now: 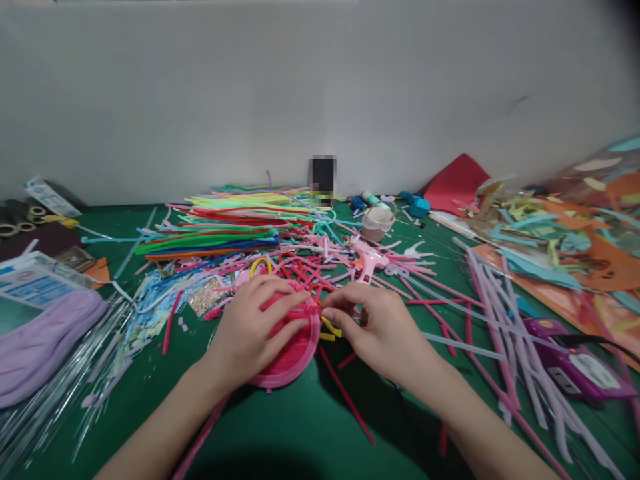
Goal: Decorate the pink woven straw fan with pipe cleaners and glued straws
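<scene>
The fingers of the left hand (253, 327) are lying bent and spread across the pink round piece (287, 353); we are noting contact, but cannot tell whether they are gripping or merely steadying it. At the round piece's right edge, the thumb and forefinger of the right hand (375, 317) are standing in a close pinch; what lies between the tips, we cannot tell. The round piece itself is sitting over the green table (285, 423), between both hands.

We are judging it light and somewhat pliable, the raised rim being its firmer part and the smooth face possibly slippery. We are advising a hold on the rim, with gentle pressure at the right edge, where small pink bits are looking the most fragile.

Just right of the round piece, a yellow strip (330, 329) is showing. Beyond it and to its right, a pink glue gun (369, 259) is lying; beyond it and to its left, a bundle of coloured stems (220, 230) is spreading. Well to its right, lilac strips (530, 353) and a purple device (575, 363) are resting.
</scene>
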`<state>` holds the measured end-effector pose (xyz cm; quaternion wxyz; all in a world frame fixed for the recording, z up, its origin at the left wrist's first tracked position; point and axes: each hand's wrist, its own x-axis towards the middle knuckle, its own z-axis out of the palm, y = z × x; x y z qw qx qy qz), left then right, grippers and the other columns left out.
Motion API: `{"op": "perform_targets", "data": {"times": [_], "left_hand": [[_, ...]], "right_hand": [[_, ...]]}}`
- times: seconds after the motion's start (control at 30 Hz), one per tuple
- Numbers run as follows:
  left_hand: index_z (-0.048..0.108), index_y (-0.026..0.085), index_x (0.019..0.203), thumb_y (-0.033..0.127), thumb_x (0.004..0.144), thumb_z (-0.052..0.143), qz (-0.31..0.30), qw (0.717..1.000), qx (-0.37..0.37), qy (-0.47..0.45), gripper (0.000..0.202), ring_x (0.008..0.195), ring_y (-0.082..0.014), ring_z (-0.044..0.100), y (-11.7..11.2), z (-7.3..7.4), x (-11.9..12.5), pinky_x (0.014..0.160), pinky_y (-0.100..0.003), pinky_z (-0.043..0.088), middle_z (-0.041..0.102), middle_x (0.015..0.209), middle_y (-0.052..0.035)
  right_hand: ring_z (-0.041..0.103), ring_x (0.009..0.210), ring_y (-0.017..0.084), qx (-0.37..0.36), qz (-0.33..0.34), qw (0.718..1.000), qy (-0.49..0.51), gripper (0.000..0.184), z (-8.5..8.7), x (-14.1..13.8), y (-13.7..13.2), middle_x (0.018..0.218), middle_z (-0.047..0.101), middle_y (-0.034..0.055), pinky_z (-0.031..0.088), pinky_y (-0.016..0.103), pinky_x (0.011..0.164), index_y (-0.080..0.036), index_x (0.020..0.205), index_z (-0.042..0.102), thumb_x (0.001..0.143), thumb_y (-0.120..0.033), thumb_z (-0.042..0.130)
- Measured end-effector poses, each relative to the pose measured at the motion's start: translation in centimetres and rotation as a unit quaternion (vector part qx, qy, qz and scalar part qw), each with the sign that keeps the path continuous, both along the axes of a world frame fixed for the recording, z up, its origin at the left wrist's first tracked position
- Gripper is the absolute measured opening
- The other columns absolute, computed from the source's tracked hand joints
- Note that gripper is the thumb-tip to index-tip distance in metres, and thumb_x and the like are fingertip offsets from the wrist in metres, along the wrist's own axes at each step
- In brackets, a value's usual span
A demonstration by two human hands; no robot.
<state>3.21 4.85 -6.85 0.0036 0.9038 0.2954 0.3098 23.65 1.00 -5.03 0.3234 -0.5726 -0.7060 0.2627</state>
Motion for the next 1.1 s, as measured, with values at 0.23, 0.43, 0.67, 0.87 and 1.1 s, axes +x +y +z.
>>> {"op": "perform_targets", "data": {"times": [0.23,0.43,0.67,0.87,1.1], "left_hand": [[0.069,0.019,0.094,0.012,0.089,0.06,-0.039,0.977,0.209,0.026,0.012,0.093,-0.0223,0.068,0.1,0.2,0.1,0.087,-0.04,0.051,0.075,0.085,-0.0046],[0.07,0.015,0.098,0.009,0.09,0.054,-0.063,0.95,0.294,0.083,0.019,0.092,-0.0217,0.07,-0.8,0.4,-0.4,0.087,-0.038,0.054,0.077,0.092,-0.0078],[0.074,0.013,0.1,0.015,0.093,0.047,-0.112,0.919,0.359,0.116,0.028,0.104,-0.0201,0.066,-2.1,0.2,-0.9,0.091,-0.033,0.053,0.075,0.105,-0.0076],[0.073,0.018,0.096,0.012,0.1,0.034,-0.065,0.943,0.324,0.044,0.04,0.101,-0.0127,0.069,-3.6,0.7,-0.9,0.105,-0.03,0.046,0.078,0.093,-0.0012],[0.072,0.022,0.081,0.013,0.098,0.043,-0.113,0.913,0.391,0.007,0.034,0.101,-0.0102,0.066,-2.4,1.1,-1.5,0.108,-0.031,0.046,0.076,0.085,0.0039]], "right_hand": [[0.065,0.065,0.015,-0.078,0.004,0.995,0.066,0.012,0.2,-0.3,0.1,0.076,0.074,0.0007,0.045,0.025,0.06,-0.019,0.08,0.07,0.085,-0.02,0.06],[0.052,0.052,0.01,-0.223,0.031,0.96,0.166,0.015,0.9,0.3,0.1,0.061,0.063,-0.0008,0.04,0.019,0.046,-0.016,0.073,0.068,0.079,-0.029,0.066],[0.056,0.05,0.005,-0.464,0.118,0.812,0.333,0.016,1.6,2.0,0.0,0.061,0.063,-0.0013,0.043,0.011,0.043,-0.013,0.069,0.064,0.075,-0.026,0.07],[0.062,0.045,0.005,-0.575,0.154,0.656,0.464,0.015,0.9,1.2,-1.4,0.06,0.068,0.0002,0.052,0.011,0.047,-0.011,0.068,0.064,0.07,-0.022,0.075],[0.068,0.049,0.009,-0.567,0.172,0.517,0.617,0.029,-1.6,-1.3,-4.4,0.066,0.073,0.0071,0.053,0.011,0.047,-0.004,0.08,0.071,0.068,-0.028,0.083]]}}
